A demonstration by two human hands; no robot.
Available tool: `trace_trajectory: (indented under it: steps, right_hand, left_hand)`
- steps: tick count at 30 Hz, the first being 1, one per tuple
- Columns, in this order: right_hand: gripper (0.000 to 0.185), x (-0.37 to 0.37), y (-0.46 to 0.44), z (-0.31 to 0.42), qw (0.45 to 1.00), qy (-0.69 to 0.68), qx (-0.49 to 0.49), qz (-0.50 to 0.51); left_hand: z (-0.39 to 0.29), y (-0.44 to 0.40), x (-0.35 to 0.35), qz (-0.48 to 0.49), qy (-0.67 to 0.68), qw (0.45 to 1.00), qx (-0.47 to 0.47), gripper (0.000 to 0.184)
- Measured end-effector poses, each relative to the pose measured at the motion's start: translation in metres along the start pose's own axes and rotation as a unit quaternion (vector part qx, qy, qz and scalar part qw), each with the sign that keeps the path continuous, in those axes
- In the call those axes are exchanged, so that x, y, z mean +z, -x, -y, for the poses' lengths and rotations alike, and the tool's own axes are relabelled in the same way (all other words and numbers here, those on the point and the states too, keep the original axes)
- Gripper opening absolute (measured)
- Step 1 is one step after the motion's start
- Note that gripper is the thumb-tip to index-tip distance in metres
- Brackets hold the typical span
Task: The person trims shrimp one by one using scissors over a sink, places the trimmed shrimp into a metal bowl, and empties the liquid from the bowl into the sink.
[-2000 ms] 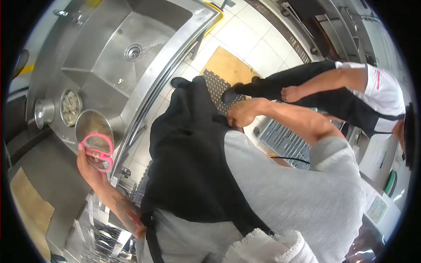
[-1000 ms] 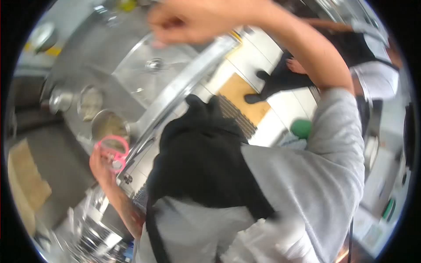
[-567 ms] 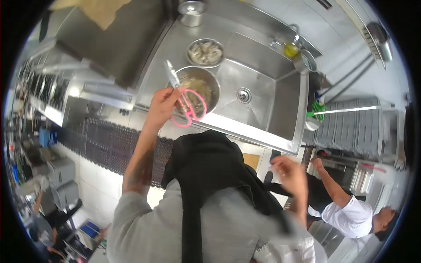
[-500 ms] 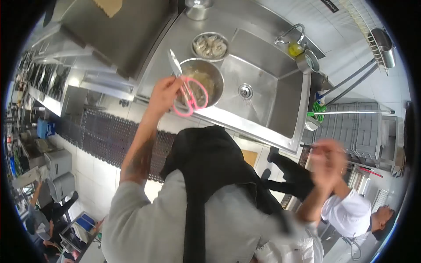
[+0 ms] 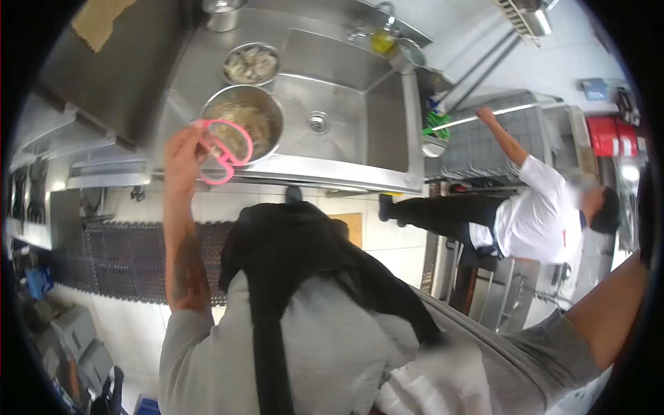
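My left hand [image 5: 184, 153] is closed around the blade end of a pair of scissors [image 5: 239, 142]. Their pink handle loops point to the right, over the near rim of a metal bowl [image 5: 278, 114]; the blades are mostly hidden by my fingers. Inside that bowl lie pale, wet pieces in cloudy liquid. Just behind it, a smaller metal bowl [image 5: 228, 57] holds greyish pieces, too small to identify. My right arm stretches out to the right edge, where the hand is lost beyond the picture.
Right of the bowls is a steel sink [image 5: 346, 131] with a tap [image 5: 385, 10] behind it. A metal pot [image 5: 225, 17] stands at the back left. On the right, a co-worker [image 5: 536, 207] in white reaches toward a long pole [image 5: 515, 109] beside grey crates [image 5: 494, 142].
My view has swung right, so the sink and bowls appear farther left. My right hand has gone out of view on the right. The scissors stay in my left hand, their blades now less visible.
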State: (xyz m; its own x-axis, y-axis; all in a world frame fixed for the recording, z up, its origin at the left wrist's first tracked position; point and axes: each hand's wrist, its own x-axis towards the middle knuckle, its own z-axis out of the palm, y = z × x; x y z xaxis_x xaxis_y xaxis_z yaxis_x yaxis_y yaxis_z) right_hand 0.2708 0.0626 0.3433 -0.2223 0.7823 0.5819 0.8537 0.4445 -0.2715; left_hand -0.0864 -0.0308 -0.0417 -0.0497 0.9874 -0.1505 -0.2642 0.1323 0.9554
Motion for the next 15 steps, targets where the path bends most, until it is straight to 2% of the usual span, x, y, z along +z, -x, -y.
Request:
trace_trajectory:
  steps: [3, 5, 10, 12, 15]
  right_hand:
    - [0.04, 0.012, -0.027, -0.006, 1.0, 0.0, 0.018, -0.004]
    - [0.038, 0.017, -0.038, -0.009, 1.0, -0.004, 0.028, -0.01]
    - [0.035, 0.023, -0.053, -0.008, 0.999, -0.005, 0.031, -0.02]
    - [0.033, 0.024, -0.053, -0.007, 0.999, -0.007, 0.028, -0.023]
    - [0.031, 0.019, -0.052, 0.002, 0.999, -0.02, 0.003, -0.039]
  left_hand:
    - [0.002, 0.008, -0.001, 0.023, 0.027, 0.999, 0.026, 0.037]
    - [-0.001, 0.017, -0.006, 0.039, 0.0, 0.998, 0.038, 0.038]
    - [0.001, 0.036, -0.023, -0.002, 0.019, 1.0, -0.004, 0.038]
    - [0.006, 0.038, -0.033, 0.01, 0.017, 0.999, 0.034, 0.037]
    - [0.0, 0.043, -0.03, -0.018, 0.018, 0.999, 0.019, 0.036]
